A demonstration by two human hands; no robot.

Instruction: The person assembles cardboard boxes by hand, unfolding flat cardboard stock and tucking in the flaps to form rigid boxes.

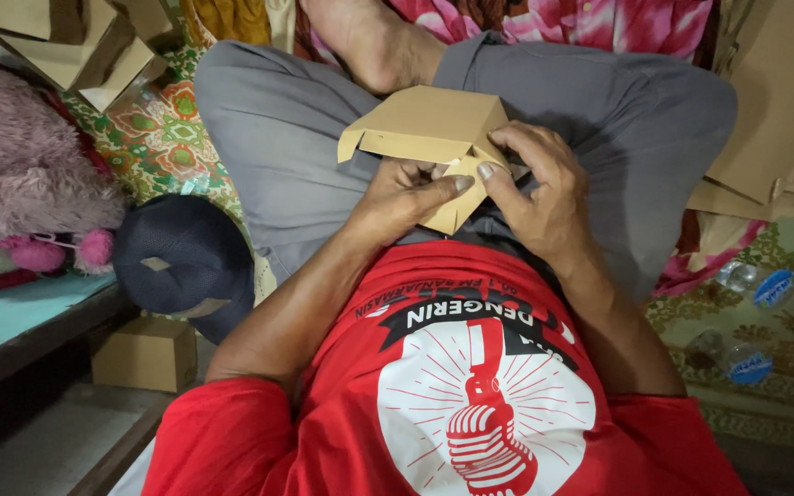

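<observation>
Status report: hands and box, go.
Left hand and right hand both grip the brown cardboard box over the lap. Flaps partly folded. Nothing in the way.

One view only, worn on the head and tipped steeply down over the chest (very close in). It faces the lap, with the left hand (406,197) and right hand (539,188) near mid-frame, floor showing beyond both.

A dark blue cap (181,262) lies on the patterned mat (163,138) beside a pink fluffy cushion (25,170), with a small closed cardboard box (144,354) on the floor below it. More folded boxes (75,46) are stacked at the upper left. Flat cardboard sheets (778,101) lean at the right, near two plastic water bottles (751,363).
</observation>
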